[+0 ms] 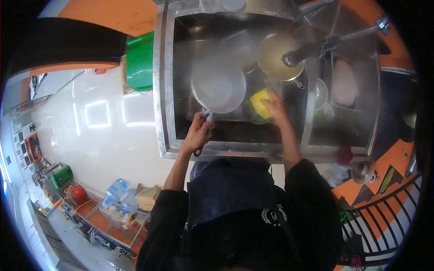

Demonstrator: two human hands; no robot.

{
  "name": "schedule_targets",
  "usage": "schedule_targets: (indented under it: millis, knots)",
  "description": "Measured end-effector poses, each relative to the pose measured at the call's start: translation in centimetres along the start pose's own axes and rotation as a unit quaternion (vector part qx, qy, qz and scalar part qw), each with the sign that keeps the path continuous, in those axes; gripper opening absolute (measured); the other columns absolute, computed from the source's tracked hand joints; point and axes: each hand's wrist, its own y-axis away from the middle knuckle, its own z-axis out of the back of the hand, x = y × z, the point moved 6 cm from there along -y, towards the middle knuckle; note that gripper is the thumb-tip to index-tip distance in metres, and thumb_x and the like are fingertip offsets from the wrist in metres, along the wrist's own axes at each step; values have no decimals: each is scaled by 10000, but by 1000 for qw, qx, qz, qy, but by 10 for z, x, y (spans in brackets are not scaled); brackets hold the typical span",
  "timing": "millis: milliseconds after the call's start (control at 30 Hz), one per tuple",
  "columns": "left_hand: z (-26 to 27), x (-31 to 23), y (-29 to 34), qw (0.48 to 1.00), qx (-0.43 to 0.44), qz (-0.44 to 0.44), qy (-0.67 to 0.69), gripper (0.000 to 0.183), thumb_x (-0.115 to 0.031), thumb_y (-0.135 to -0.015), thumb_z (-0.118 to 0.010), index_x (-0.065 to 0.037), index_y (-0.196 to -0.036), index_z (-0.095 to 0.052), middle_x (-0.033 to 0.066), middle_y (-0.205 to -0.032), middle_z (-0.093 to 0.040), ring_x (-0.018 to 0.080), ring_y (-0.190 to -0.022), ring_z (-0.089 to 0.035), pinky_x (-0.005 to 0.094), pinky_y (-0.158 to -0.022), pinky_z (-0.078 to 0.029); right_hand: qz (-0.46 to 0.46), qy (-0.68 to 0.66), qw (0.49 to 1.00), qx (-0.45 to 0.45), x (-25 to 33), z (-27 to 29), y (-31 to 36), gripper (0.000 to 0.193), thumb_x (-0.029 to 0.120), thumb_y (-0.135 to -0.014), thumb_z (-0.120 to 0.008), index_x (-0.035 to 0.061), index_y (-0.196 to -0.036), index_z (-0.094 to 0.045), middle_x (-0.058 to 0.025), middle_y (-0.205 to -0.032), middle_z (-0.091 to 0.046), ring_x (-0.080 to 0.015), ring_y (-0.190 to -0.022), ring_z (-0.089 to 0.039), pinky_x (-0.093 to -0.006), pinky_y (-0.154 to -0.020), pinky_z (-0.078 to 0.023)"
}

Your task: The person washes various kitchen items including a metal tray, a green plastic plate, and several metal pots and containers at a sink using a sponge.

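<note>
My left hand [197,132] is wrapped round the dark handle of a grey frying pan [219,88]. The pan's round face is turned up, inside the left basin of a metal sink [163,97]. To the right of the pan, my right hand [276,109] grips a yellow sponge [260,101], apart from the pan. Beneath the sponge is a clear or shiny dish whose kind I cannot make out. Behind it stands a round pot [271,47] with a yellowish inside, partly covered by the tap's spray head [294,58]. Haze blurs the basin.
Past the divider, the right-hand basin holds a bowl [320,94], a fork [328,109] and a rectangular metal tray [345,83]. The tap arm [348,36] reaches over both basins. A green bin [139,63] stands left of the sink; water jugs [116,189] sit behind at lower left.
</note>
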Motion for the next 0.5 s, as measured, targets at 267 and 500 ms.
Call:
schedule_targets:
  millis: [267, 500]
  knots:
    - [-13, 0, -12, 917, -20, -204, -342, 414, -173, -909, -402, -19, -1285, -319, 343, -947, -561, 522, -902, -515, 553, -747, -401, 260, -95, 961, -18, 99, -144, 17, 348, 249, -879, -519, -2, -1121, -521, -199, -931, -605, -298, -898, -609, -372, -768, -474]
    - [8, -30, 0, 928, -42, -147, -340, 376, -164, -890, -457, -15, -1224, -368, 329, -897, -567, 505, -898, -510, 564, -752, -401, 222, 327, 909, 135, 50, -145, 3, 263, 166, -871, -415, -25, -940, -582, -267, -958, -590, -412, -983, -550, -451, -817, -440]
